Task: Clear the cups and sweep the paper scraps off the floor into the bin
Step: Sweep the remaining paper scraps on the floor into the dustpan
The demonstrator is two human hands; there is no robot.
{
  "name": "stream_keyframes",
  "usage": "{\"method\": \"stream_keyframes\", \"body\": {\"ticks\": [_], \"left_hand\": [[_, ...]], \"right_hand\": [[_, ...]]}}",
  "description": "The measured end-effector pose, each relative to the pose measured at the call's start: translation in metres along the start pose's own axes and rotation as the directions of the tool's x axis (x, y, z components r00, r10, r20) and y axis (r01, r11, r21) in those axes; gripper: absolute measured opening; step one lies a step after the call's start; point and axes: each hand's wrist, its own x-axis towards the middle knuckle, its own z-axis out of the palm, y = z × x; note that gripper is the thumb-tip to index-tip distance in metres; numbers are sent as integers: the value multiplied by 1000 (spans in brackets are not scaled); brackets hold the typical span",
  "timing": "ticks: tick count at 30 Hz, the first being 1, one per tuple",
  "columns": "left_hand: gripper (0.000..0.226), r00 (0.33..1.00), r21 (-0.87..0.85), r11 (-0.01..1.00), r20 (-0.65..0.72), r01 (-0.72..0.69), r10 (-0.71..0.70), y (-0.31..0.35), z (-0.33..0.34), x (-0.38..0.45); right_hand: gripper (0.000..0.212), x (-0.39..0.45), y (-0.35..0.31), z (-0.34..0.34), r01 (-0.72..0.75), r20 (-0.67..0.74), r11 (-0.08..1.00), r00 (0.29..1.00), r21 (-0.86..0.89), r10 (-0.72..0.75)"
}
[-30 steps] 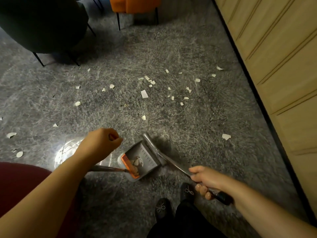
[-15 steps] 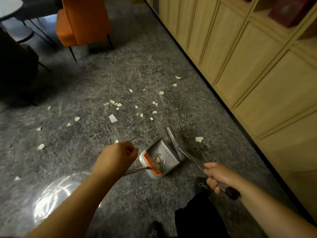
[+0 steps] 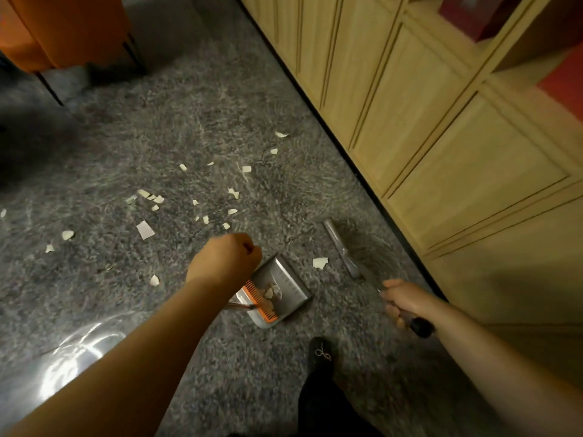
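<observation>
Grey dustpan (image 3: pixel 280 288) half hidden by fisted left hand (image 3: pixel 225 260) gripping its handle; right hand (image 3: pixel 407 299) clasps blurred broom (image 3: pixel 342 249); scraps (image 3: pixel 145 230) scattered far-left, cabinets (image 3: pixel 441 137) right.

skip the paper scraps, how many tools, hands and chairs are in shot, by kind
grey dustpan with orange comb: 1
grey long-handled broom: 1
bare hands: 2 (left hand, right hand)
orange chair: 1
total: 5
</observation>
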Motion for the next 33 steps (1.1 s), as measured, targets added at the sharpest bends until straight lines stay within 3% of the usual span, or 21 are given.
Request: {"method": "stream_keyframes", "body": {"ticks": [2, 6, 11, 13, 18, 21, 25, 29, 33], "left_hand": [[22, 1000, 26, 1000, -4, 10, -10, 16, -1, 19], [24, 999, 81, 996, -18, 31, -30, 35, 2, 44], [22, 999, 103, 993, -23, 49, -47, 44, 5, 50], [23, 998, 116, 992, -33, 60, -56, 44, 6, 52], [26, 997, 126, 990, -48, 69, -63, 45, 6, 52], [27, 996, 122, 990, -60, 75, -68, 42, 5, 49], [23, 995, 127, 988, -65, 83, -76, 40, 3, 45], [24, 996, 113, 990, -56, 82, -76, 37, 1, 44], [22, 997, 91, 994, -33, 67, -64, 31, -1, 45]], "right_hand": [[30, 25, -8, -15, -21, 11, 999, 1000, -40, 21], [12, 70, -18, -26, -18, 38, 959, 999, -284, 31], [9, 74, -19, -5, 65, 163, 875, 986, -481, 17], [12, 67, -18, 5, 76, 211, 892, 977, -446, 22], [11, 41, -21, 14, -32, 334, 989, 939, -143, 79], [20, 34, -23, 14, -38, 396, 985, 912, -169, 103], [22, 31, -28, 16, -85, 357, 974, 921, -208, 157], [39, 39, -26, 21, -27, 283, 881, 942, -472, 181], [14, 33, -22, 40, 113, 260, 711, 960, -694, 100]]}}
